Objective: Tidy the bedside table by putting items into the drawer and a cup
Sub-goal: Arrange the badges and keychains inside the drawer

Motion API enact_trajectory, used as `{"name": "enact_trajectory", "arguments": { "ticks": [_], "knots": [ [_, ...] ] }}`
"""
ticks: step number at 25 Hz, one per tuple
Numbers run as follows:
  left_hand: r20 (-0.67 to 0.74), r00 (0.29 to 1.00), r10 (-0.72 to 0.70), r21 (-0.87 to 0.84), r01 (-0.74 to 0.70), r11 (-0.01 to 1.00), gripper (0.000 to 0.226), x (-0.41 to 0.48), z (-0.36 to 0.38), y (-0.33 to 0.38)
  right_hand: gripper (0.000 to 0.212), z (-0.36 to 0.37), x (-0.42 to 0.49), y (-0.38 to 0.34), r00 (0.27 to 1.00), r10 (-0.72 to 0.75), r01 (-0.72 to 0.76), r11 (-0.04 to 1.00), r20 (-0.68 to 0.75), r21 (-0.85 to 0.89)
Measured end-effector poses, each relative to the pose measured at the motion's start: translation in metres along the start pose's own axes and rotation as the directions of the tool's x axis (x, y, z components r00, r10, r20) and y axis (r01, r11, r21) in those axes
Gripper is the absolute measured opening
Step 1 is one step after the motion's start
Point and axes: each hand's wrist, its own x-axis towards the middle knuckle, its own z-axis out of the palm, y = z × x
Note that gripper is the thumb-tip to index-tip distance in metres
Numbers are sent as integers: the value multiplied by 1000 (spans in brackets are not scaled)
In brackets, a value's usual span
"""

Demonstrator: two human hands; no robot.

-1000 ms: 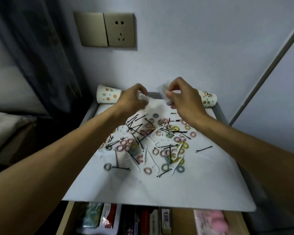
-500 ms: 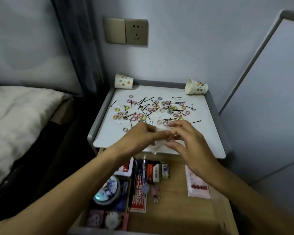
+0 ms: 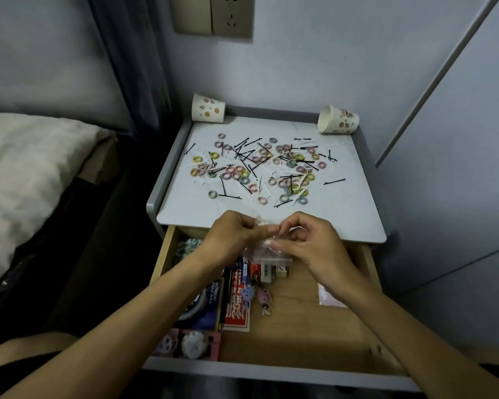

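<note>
small clear plastic bag (image 3: 267, 251), top edge running left-right, body hanging down over the open wooden drawer (image 3: 300, 329), left hand (image 3: 231, 240) and right hand (image 3: 311, 246) fingers (image 3: 259, 231) clamped on that edge

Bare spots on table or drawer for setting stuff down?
Table: bare along the front edge and right side, around the hair ties and pins crowding its middle. Drawer: bare wood front-right, between red packet and pink packet; left side packed.

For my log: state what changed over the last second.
The left hand and right hand drew back from the far edge of the table to above the open drawer, still pinching the clear bag. The tipped left cup, right cup and scattered hair ties and pins stayed put.
</note>
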Motion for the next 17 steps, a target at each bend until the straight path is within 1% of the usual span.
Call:
{"name": "enact_trajectory", "arguments": {
  "ticks": [3, 5, 7, 10, 13, 15, 17],
  "knots": [
    [-8, 1000, -21, 10, 21, 1000, 24, 7, 6, -2, 15, -5, 2, 6, 999, 24, -23, 999, -37, 32],
    [-28, 1000, -10, 42, 11, 999, 32, 8, 9, -2, 14, -8, 0, 8, 997, 59, -54, 994, -50, 95],
    [-44, 999, -21, 35, 23, 999, 38, 9, 9, -3, 14, -10, -1, 10, 995, 78, -71, 991, -56, 117],
    [-42, 999, -31, 40, 33, 999, 41, 7, 8, -9, 15, -9, -4, 14, 996, 88, -87, 989, 1, 122],
    [-20, 999, -26, 125, 28, 992, 46, 5, 7, -20, 17, -2, -7, 17, 993, 102, -109, 988, 65, 106],
    [-58, 998, -15, 191, 26, 981, 41, 7, 4, -28, 17, -3, -9, 22, 991, 123, -127, 990, 56, 63],
    [-98, 995, 1, 251, 24, 968, 28, 7, 1, -36, 18, -9, -11, 31, 985, 174, -174, 985, 13, 16]
  ]
}}
